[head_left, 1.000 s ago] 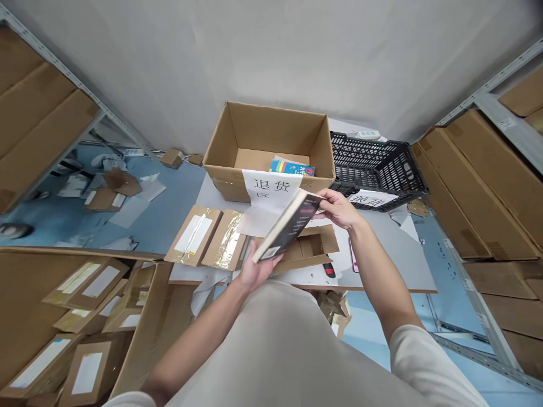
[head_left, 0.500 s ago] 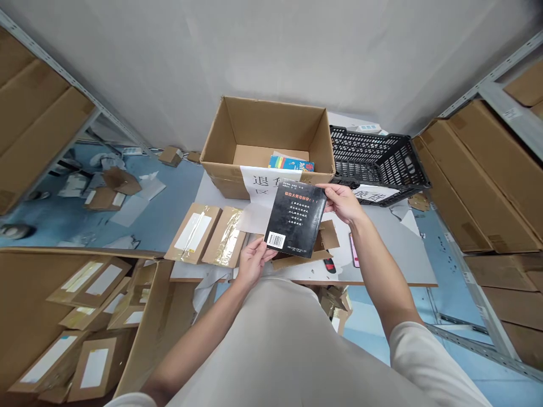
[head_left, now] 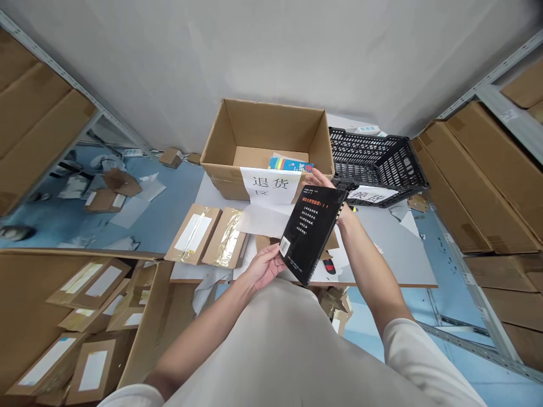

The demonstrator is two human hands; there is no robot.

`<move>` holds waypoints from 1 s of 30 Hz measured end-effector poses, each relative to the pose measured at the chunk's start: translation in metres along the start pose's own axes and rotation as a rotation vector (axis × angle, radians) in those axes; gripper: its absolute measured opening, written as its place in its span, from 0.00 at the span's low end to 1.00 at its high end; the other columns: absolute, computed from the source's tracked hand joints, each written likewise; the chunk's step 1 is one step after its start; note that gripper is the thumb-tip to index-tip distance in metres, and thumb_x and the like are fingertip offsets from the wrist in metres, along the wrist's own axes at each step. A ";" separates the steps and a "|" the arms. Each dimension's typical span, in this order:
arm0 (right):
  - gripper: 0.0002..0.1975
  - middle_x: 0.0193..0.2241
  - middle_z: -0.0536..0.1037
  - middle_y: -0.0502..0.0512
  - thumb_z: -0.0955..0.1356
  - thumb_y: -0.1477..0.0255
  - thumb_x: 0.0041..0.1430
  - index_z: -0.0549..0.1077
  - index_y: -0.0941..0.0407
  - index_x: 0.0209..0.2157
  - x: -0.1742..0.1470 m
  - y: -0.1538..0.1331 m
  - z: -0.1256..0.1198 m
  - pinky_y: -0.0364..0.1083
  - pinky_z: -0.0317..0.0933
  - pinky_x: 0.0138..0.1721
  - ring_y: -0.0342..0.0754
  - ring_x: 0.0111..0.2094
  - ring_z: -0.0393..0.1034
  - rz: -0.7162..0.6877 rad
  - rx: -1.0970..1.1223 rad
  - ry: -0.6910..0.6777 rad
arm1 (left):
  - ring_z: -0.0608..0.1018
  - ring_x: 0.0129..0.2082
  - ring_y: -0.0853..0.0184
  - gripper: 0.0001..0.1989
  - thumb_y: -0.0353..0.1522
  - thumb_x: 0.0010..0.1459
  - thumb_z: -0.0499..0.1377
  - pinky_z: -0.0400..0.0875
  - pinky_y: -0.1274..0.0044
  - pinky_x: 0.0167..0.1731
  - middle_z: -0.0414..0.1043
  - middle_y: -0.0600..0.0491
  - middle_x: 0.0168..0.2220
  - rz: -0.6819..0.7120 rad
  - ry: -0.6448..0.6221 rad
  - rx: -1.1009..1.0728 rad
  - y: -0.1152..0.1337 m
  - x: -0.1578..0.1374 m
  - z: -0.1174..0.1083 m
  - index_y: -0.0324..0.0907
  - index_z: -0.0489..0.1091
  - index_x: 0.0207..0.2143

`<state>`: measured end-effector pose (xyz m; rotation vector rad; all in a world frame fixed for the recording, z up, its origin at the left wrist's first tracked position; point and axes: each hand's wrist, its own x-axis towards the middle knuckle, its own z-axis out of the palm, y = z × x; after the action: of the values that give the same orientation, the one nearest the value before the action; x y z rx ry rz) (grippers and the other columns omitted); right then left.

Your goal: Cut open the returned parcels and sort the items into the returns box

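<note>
A black book (head_left: pixel 311 232) with red and white printing and a barcode is tilted above the table's front edge. Its lower left corner is pinched between the thumb and fingers of my left hand (head_left: pixel 265 267). My right hand (head_left: pixel 319 180) supports the book from behind, its fingers stretched past the upper edge and its thumb hidden. Partly covered by the book, an opened small carton (head_left: pixel 333 243) lies on the table. Close to it is a red and black tool (head_left: pixel 330 265), perhaps a box cutter.
A large cardboard box (head_left: pixel 220 175) with a paper sign (head_left: pixel 271 183) holds a colourful book (head_left: pixel 291 164). To its right stands a black plastic crate (head_left: pixel 377 161). Two taped parcels (head_left: pixel 193 234) lie on the table's left. A big carton (head_left: pixel 144 333) at lower left contains several parcels.
The book has turned and tilted, its spine now showing on the right, and has shifted right and down. My right hand has moved from its right edge to behind it.
</note>
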<state>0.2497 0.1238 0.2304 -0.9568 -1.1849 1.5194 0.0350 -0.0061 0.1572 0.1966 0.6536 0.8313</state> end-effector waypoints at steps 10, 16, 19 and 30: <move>0.18 0.25 0.75 0.45 0.76 0.62 0.42 0.69 0.54 0.31 0.003 -0.002 -0.009 0.41 0.70 0.23 0.42 0.25 0.73 0.157 -0.033 -0.107 | 0.75 0.51 0.56 0.19 0.42 0.54 0.62 0.72 0.65 0.46 0.74 0.46 0.48 -0.040 0.031 0.155 0.005 -0.006 0.006 0.45 0.72 0.47; 0.20 0.25 0.77 0.48 0.76 0.58 0.41 0.72 0.56 0.32 0.003 -0.005 -0.015 0.40 0.69 0.19 0.41 0.21 0.72 0.209 -0.131 0.053 | 0.79 0.42 0.56 0.28 0.51 0.46 0.64 0.71 0.60 0.48 0.77 0.44 0.43 0.327 0.126 0.189 0.012 -0.007 -0.012 0.40 0.72 0.42; 0.22 0.26 0.78 0.50 0.76 0.56 0.41 0.75 0.57 0.33 0.002 -0.003 -0.019 0.41 0.71 0.20 0.42 0.22 0.73 0.213 -0.085 0.105 | 0.81 0.32 0.62 0.22 0.45 0.44 0.68 0.74 0.66 0.43 0.79 0.49 0.33 0.356 0.208 0.260 0.011 -0.007 -0.017 0.39 0.72 0.36; 0.23 0.29 0.80 0.53 0.75 0.55 0.42 0.77 0.56 0.37 0.004 -0.004 -0.026 0.41 0.72 0.22 0.43 0.23 0.75 0.227 -0.083 0.073 | 0.81 0.30 0.65 0.20 0.44 0.47 0.67 0.75 0.70 0.40 0.79 0.52 0.30 0.310 0.171 0.195 0.006 -0.004 -0.014 0.40 0.70 0.36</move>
<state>0.2736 0.1341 0.2280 -1.2264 -1.1245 1.6066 0.0207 -0.0061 0.1503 0.4141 0.8802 1.0896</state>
